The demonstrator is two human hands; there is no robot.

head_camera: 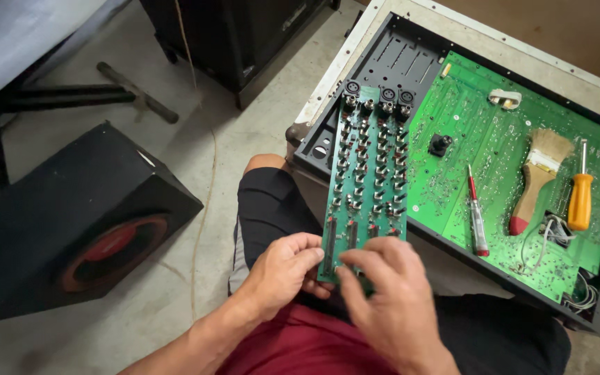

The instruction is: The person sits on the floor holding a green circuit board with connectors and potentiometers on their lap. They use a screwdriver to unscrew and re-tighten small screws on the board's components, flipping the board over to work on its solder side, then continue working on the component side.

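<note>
A long narrow green circuit board [369, 173], studded with rows of small knob shafts and three round sockets at its far end, leans from my lap up onto an opened black mixer chassis [383, 55]. My left hand [282, 271] grips the board's near left edge. My right hand [390, 292] holds the near end, fingertips resting on its surface. Both hands are closed around the same board.
On a large green board [494, 139] inside the chassis lie a paintbrush [536, 177], an orange-handled screwdriver [580, 194], a thin red tester screwdriver [477, 219] and a black knob [440, 144]. A black speaker box [64, 222] sits on the concrete floor, left.
</note>
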